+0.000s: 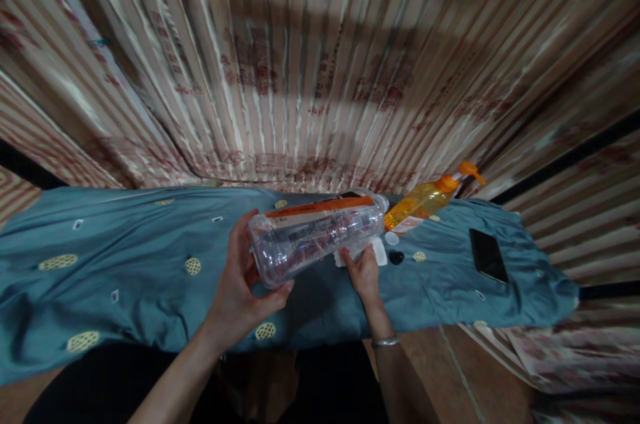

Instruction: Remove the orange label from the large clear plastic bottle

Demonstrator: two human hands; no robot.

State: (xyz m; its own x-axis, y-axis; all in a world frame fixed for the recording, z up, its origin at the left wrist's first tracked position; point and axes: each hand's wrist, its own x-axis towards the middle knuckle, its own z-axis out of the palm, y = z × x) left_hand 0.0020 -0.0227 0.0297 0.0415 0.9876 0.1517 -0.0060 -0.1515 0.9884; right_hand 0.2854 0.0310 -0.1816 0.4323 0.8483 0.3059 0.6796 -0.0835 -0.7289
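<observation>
My left hand (241, 296): curled round the base of the clear bottle (313, 237)
Clear bottle: slanted over the teal cloth (150, 237)
My right hand (367, 272): at the white tissue (381, 253), grip unclear to me

Small label print (311, 236) on the clear bottle (320, 232), illegibly blurred

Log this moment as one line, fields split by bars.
left hand: holding clear bottle near base | right hand: at white tissue | nearby: orange pump bottle, small black object, phone
</observation>
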